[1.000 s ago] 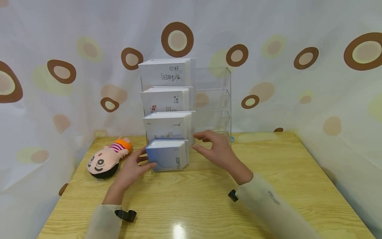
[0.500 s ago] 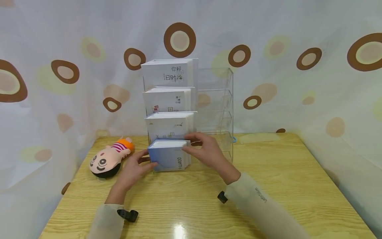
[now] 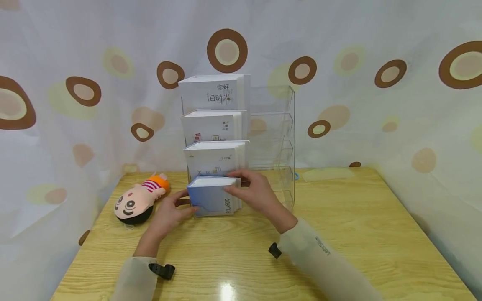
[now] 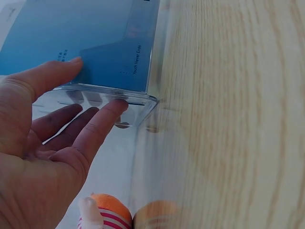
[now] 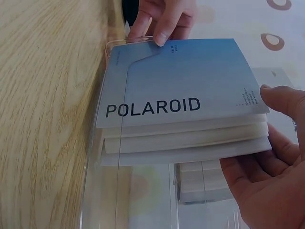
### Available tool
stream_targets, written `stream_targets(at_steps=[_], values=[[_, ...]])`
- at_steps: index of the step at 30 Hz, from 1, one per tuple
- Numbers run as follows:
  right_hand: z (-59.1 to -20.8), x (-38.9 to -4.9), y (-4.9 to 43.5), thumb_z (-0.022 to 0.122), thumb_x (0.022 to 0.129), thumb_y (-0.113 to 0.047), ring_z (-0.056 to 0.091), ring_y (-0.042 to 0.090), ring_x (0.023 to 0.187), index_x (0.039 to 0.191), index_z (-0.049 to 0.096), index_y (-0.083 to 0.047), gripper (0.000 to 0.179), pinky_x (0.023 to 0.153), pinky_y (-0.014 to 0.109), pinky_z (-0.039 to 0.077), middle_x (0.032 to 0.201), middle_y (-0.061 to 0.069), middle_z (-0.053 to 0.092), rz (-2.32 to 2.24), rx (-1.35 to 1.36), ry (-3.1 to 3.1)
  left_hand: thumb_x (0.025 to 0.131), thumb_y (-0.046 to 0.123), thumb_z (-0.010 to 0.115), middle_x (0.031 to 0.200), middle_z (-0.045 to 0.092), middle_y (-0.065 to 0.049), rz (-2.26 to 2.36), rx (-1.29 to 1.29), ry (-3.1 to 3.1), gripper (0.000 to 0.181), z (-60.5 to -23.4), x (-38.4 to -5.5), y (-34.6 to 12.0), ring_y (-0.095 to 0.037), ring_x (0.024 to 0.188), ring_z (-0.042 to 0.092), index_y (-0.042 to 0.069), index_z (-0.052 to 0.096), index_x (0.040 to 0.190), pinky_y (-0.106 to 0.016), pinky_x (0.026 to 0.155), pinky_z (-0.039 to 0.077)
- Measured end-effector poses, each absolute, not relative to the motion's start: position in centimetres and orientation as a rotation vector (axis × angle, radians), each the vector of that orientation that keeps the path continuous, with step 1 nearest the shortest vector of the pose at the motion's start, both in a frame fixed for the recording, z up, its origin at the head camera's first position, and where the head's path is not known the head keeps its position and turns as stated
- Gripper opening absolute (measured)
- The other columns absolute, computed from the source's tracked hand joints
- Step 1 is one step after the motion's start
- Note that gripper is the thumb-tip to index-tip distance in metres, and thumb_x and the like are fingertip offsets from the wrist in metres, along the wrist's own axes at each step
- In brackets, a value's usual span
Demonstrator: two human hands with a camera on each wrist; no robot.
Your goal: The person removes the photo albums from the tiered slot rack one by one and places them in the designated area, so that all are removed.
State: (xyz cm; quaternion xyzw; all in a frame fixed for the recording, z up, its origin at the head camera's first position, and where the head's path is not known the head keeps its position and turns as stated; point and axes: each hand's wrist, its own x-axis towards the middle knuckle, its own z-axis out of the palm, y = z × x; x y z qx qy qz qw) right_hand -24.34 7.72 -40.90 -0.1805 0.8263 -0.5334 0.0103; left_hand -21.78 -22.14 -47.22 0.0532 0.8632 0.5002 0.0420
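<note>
You have two hands at work on one blue book (image 3: 211,201), the lowest of four books stacked in tiers on one clear rack (image 3: 294,142); it sits just below the centre of the frame, marked POLAROID. Your right grip (image 3: 256,193) pinches its upper right corner, thumb on the front cover and fingers behind, with only the book's thickness between them. Your left grip (image 3: 167,214) is spread at the rack's left end: the thumb rests at the front by the blue cover, and the index finger touches the clear side wall. Above the blue book, three white books (image 3: 207,161) stand one over another up to the upper centre. One plush toy (image 3: 132,205) lies at centre left on the one wooden worktop (image 3: 226,255). You wear two black bands (image 3: 162,271), one at each wrist, beside two pale sleeves (image 3: 135,279).
</note>
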Motion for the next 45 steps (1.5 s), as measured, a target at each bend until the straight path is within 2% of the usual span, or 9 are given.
stream_targets(at_steps=[4, 10, 14, 19, 24, 32, 39, 45], values=[[-40.9, -24.4, 7.4, 0.089, 0.097, -0.022, 0.076, 0.03, 0.115, 0.135, 0.079, -0.013, 0.04, 0.093, 0.041, 0.067, 0.14, 0.011, 0.077, -1.656, -0.58, 2.576, 0.101, 0.025, 0.085, 0.162, 0.063, -0.023, 1.546, 0.129, 2.636, 0.074, -47.0, -21.7, -22.2, -0.047, 0.146, 0.065, 0.003, 0.053, 0.165, -0.057, 0.118, 0.058], [-40.9, -24.5, 7.1, 0.088, 0.098, -0.021, 0.073, 0.026, 0.119, 0.134, 0.08, -0.014, 0.037, 0.103, 0.043, 0.063, 0.14, 0.009, 0.078, -1.655, -0.582, 2.586, 0.101, 0.022, 0.086, 0.16, 0.064, -0.023, 1.551, 0.112, 2.638, 0.071, -46.7, -21.6, -22.2, -0.047, 0.144, 0.066, 0.003, 0.056, 0.162, -0.053, 0.113, 0.062], [-41.0, -24.6, 7.1, 0.088, 0.099, -0.021, 0.072, 0.026, 0.118, 0.133, 0.08, -0.013, 0.036, 0.103, 0.045, 0.063, 0.139, 0.009, 0.078, -1.65, -0.581, 2.593, 0.101, 0.022, 0.086, 0.16, 0.064, -0.022, 1.578, 0.111, 2.621, 0.071, -46.7, -21.6, -22.2, -0.046, 0.144, 0.066, 0.003, 0.056, 0.162, -0.051, 0.112, 0.063], [-41.0, -24.6, 7.0, 0.088, 0.099, -0.021, 0.072, 0.026, 0.119, 0.132, 0.08, -0.014, 0.034, 0.102, 0.044, 0.063, 0.139, 0.009, 0.078, -1.643, -0.59, 2.598, 0.101, 0.019, 0.086, 0.158, 0.065, -0.026, 1.636, 0.122, 2.588, 0.07, -46.8, -21.5, -22.2, -0.047, 0.143, 0.066, 0.0, 0.056, 0.162, -0.039, 0.104, 0.066], [-41.0, -24.5, 7.0, 0.087, 0.1, -0.02, 0.071, 0.024, 0.115, 0.129, 0.081, -0.014, 0.03, 0.097, 0.036, 0.061, 0.138, 0.008, 0.079, -1.65, -0.589, 2.6, 0.101, 0.016, 0.085, 0.158, 0.064, -0.026, 1.668, 0.14, 2.561, 0.07, -46.7, -21.4, -22.2, -0.047, 0.143, 0.066, -0.001, 0.055, 0.162, -0.027, 0.098, 0.065], [-41.1, -24.7, 7.0, 0.085, 0.101, -0.021, 0.067, 0.02, 0.102, 0.127, 0.081, -0.013, 0.027, 0.088, 0.03, 0.056, 0.133, 0.008, 0.08, -1.635, -0.62, 2.615, 0.102, 0.015, 0.084, 0.159, 0.063, -0.027, 1.656, 0.148, 2.569, 0.07, -46.8, -21.6, -22.4, -0.047, 0.143, 0.066, -0.002, 0.054, 0.163, -0.028, 0.099, 0.066], [-40.9, -24.6, 6.8, 0.083, 0.103, -0.019, 0.066, 0.019, 0.101, 0.128, 0.078, -0.01, 0.026, 0.088, 0.03, 0.056, 0.131, 0.009, 0.081, -1.573, -0.678, 2.686, 0.101, 0.014, 0.084, 0.158, 0.064, -0.026, 1.683, 0.149, 2.556, 0.068, -46.8, -21.5, -22.4, -0.046, 0.143, 0.067, 0.0, 0.056, 0.161, -0.021, 0.097, 0.063], [-40.8, -24.4, 6.5, 0.083, 0.103, -0.017, 0.062, 0.018, 0.094, 0.128, 0.078, -0.01, 0.027, 0.081, 0.028, 0.051, 0.127, 0.01, 0.081, -1.586, -0.655, 2.682, 0.101, 0.012, 0.084, 0.157, 0.065, -0.026, 1.692, 0.166, 2.56, 0.065, -46.8, -21.5, -22.5, -0.046, 0.142, 0.067, -0.001, 0.058, 0.159, -0.017, 0.096, 0.06]])
